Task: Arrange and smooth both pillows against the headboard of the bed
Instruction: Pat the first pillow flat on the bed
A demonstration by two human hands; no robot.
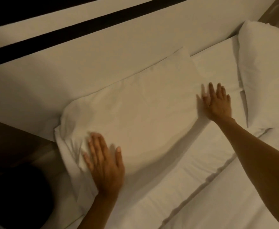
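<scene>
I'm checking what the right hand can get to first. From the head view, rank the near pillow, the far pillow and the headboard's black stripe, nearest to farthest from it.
From the right hand:
1. Near pillow, under the palm.
2. Far pillow, just to its right.
3. Black stripe, up on the headboard.

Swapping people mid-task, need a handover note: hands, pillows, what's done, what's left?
Left hand: open, flat on the near pillow, at its wrinkled end.
Right hand: open, flat on the same pillow's other end.
Near pillow lies flat along the headboard, mostly smooth in the middle, creased under the left hand.
Second pillow sits farther along the headboard, puffed up, untouched by either hand.
Left: flatten the creased end, then straighten and smooth the second pillow.
</scene>
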